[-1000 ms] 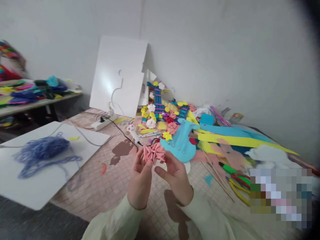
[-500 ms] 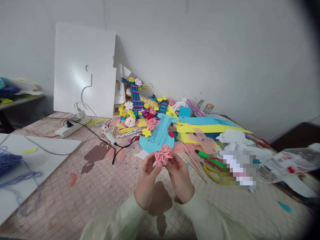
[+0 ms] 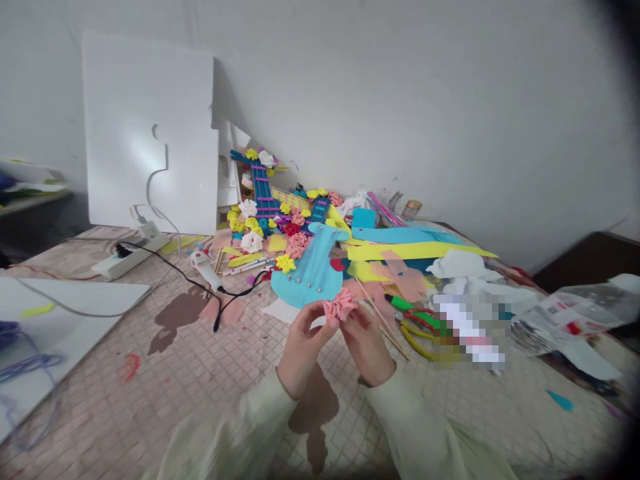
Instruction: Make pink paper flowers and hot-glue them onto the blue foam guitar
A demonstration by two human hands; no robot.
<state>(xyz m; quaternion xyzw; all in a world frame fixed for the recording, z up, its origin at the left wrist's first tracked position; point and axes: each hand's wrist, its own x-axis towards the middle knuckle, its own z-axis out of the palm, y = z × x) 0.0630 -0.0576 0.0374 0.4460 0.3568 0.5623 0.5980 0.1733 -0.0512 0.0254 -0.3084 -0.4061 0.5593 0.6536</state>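
Between my two hands is a pink paper flower [image 3: 340,305] with ruffled petals, held up above the table. My left hand [image 3: 305,343] pinches its left side with thumb and fingers. On the other side, my right hand [image 3: 369,347] grips its lower right edge; the fingertips behind the flower are partly hidden. Just beyond lies a light-blue guitar-shaped cutout [image 3: 310,270] with small studs along its lower part. A yellow paper flower [image 3: 285,263] rests at its left edge.
A white hot glue gun [image 3: 206,270] with a black cord lies left, near a power strip [image 3: 131,257]. Yellow-handled pliers [image 3: 417,343], wooden sticks and paper scraps lie right. Decorated blue guitar shapes [image 3: 263,190] stand at the back. A white board [image 3: 150,133] leans on the wall.
The view has turned slightly right, shifting the table's things leftward. Both hands, still gripping the pink flower, have moved a little right relative to the blue cutout.
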